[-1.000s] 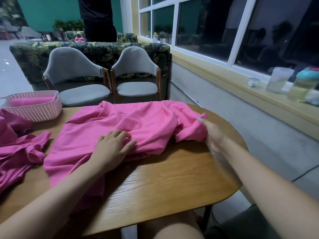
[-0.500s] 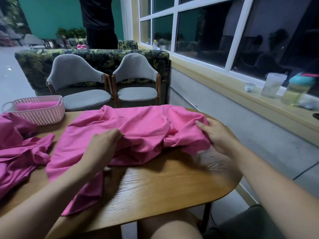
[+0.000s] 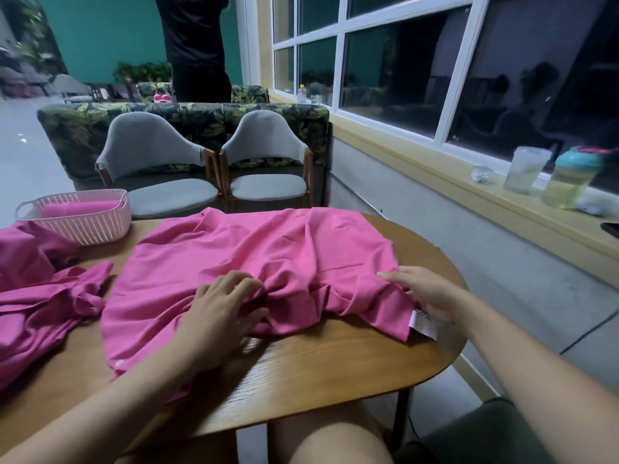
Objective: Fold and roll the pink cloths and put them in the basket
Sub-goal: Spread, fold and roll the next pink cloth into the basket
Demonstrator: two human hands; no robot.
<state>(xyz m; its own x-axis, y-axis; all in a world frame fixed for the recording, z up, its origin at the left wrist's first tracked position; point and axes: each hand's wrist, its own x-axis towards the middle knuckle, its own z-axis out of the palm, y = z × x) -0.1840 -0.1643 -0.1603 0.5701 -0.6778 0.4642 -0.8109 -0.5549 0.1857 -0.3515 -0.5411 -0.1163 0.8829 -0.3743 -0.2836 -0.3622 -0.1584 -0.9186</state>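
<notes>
A large pink cloth (image 3: 268, 262) lies spread and wrinkled across the wooden table (image 3: 318, 363). My left hand (image 3: 224, 303) rests on its near middle and pinches a bunched fold between thumb and fingers. My right hand (image 3: 425, 293) lies with straight fingers on the cloth's right edge, just above a white label (image 3: 423, 324). A pink plastic basket (image 3: 100, 226) stands at the table's far left with a rolled pink cloth (image 3: 80, 207) inside. More crumpled pink cloths (image 3: 43, 296) are heaped on the left side of the table.
Two grey chairs (image 3: 160, 175) stand behind the table, in front of a leaf-patterned sofa (image 3: 201, 118). A person in black (image 3: 194, 45) stands farther back. The window ledge on the right holds a plastic cup (image 3: 526, 169) and a teal-lidded bottle (image 3: 569, 179).
The cloth's right side has been pulled outward and now lies flatter. My right hand moved out to the right edge by the label. My left hand shifted slightly right on the cloth.
</notes>
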